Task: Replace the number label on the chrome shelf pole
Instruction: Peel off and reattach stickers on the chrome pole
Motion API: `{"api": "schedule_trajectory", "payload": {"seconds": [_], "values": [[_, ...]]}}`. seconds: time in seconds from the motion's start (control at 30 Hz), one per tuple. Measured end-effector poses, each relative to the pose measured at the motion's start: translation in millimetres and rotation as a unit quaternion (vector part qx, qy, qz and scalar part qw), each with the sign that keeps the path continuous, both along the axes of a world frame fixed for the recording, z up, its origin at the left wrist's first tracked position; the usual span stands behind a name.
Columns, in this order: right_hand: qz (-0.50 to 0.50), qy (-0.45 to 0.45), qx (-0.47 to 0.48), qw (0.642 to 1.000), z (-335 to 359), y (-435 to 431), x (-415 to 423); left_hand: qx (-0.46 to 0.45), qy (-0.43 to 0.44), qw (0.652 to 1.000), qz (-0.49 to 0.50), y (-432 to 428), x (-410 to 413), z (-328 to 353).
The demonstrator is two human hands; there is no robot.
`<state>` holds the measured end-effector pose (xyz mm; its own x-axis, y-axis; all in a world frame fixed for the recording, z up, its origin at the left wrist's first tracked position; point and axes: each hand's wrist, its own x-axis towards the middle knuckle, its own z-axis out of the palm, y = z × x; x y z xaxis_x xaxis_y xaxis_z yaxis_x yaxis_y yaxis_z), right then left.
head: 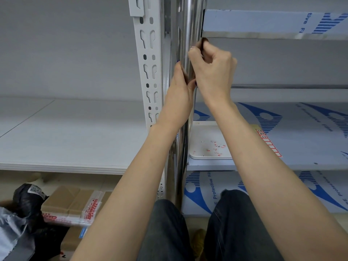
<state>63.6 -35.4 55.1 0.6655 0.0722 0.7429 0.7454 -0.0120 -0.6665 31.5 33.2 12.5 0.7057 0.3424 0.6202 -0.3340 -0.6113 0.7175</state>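
Observation:
The chrome shelf pole (pixel 185 25) runs upright through the middle of the view. My left hand (pixel 178 91) wraps around it from the left, thumb on the front. My right hand (pixel 212 66) is curled against the pole's right side just below the upper shelf, fingertips pinching what looks like a thin dark tool (pixel 202 48) on the chrome. The hands hide any label on the pole. A strip of red-and-white number labels (pixel 269 144) lies on the film-covered shelf to the right.
A white tray (pixel 199 129) holding small red and white scraps sits on the shelf right of the pole. A white slotted upright (pixel 148 63) stands just left of the pole. Cardboard boxes (pixel 71 202) and dark bags (pixel 26 200) lie on the floor at lower left.

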Motion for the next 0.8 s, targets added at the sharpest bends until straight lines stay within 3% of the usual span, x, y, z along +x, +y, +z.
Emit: {"api": "schedule_trajectory", "payload": {"seconds": [0.2, 0.7, 0.8], "values": [[0.047, 0.040, 0.008, 0.998, -5, -6, -3, 0.006, 0.007, 1.000, 0.001, 1, 0, -1], [-0.014, 0.069, 0.062, 0.996, -3, 1, 6, 0.006, 0.038, 0.999, 0.005, 0, 0, -2], [0.025, 0.092, 0.057, 0.994, -2, -3, 5, 0.010, 0.037, 0.999, 0.007, 1, 0, -2]]}}
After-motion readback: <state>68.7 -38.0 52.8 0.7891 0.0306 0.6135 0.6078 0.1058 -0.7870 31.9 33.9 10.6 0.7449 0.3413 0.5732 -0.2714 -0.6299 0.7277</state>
